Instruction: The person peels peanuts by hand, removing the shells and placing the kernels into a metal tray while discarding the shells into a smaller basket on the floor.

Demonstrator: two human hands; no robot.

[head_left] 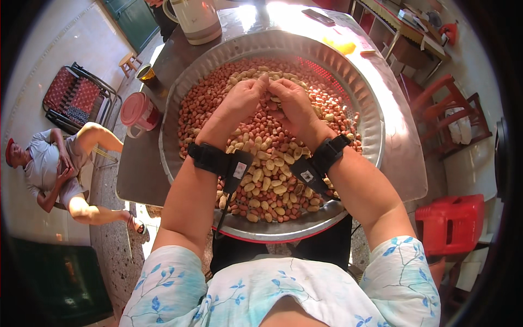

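The tan unshelled peanuts (279,189) should feel light and dry, with a stiff, brittle shell, so you'd likely do best pinching one by its ends or along its seam, while the loose reddish kernels (199,101) are probably smoother and apt to slip. Your left hand (243,102) and right hand (297,106) nearly meet, fingers curled in and tips drawn together, but whether they grip a peanut cannot be told. Pods lie under your hands, nearer you between your wrists and just beyond your fingertips, with kernels spread to either side, all within the metal tray (372,117).
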